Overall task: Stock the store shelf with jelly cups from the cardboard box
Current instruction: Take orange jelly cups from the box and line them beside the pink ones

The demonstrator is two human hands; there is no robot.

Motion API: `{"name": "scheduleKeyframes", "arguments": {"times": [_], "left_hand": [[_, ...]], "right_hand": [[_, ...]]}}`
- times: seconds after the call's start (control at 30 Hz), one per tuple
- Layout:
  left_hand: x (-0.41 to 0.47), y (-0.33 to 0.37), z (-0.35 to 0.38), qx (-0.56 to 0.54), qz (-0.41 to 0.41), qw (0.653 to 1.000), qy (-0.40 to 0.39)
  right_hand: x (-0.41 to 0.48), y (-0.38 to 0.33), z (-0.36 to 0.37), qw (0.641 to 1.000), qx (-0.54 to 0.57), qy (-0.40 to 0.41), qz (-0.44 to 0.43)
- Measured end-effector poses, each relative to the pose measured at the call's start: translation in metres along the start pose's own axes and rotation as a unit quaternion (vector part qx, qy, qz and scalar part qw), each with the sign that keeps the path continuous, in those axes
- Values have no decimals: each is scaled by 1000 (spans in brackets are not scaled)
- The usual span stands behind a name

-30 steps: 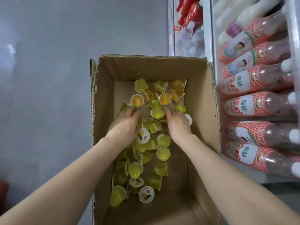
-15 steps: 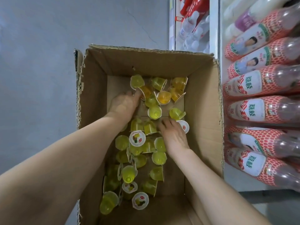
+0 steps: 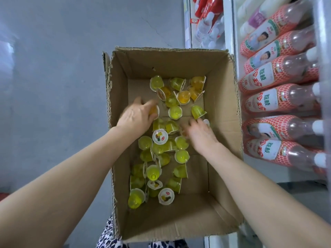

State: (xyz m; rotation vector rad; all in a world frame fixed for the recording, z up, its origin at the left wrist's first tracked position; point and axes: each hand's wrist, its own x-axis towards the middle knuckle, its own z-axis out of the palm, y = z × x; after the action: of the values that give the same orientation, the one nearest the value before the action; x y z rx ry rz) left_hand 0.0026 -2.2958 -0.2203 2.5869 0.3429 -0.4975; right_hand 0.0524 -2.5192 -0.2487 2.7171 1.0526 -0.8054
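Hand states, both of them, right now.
Left hand: grip closed on an orange jelly cup.
Right hand: blurred by motion; grip cannot be told.

A grey floor (image 3: 53, 86) carries an open box (image 3: 223, 113), which stands just beside a white shelf (image 3: 229, 24). Yellow, green and orange cups (image 3: 175, 111) lie loose on the box's bottom, some on their sides and some lid up, mostly toward its left wall and far end. On the shelf, pink-netted bottles (image 3: 279, 101) lie stacked on their sides. The farther bay holds what may be wrapped water bottles (image 3: 206, 31), too blurred to be sure.
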Motion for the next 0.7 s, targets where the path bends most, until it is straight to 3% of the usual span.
{"name": "scheduleKeyframes", "arguments": {"times": [0.07,0.17,0.23,0.4,0.7], "left_hand": [[-19,3,-6,-28,1,1000,1],[-54,11,-15,-87,-2,996,3],[-81,16,-21,-112,16,994,3],[-158,30,-47,-121,101,987,20],[-281,99,-106,-70,274,959,-25]], "right_hand": [[-18,-4,-10,992,105,28,67],[-55,-22,-31,942,275,92,171],[-83,-38,-42,913,324,123,216],[-176,-83,-73,874,358,215,249],[-381,-151,-103,790,388,348,324]]}}
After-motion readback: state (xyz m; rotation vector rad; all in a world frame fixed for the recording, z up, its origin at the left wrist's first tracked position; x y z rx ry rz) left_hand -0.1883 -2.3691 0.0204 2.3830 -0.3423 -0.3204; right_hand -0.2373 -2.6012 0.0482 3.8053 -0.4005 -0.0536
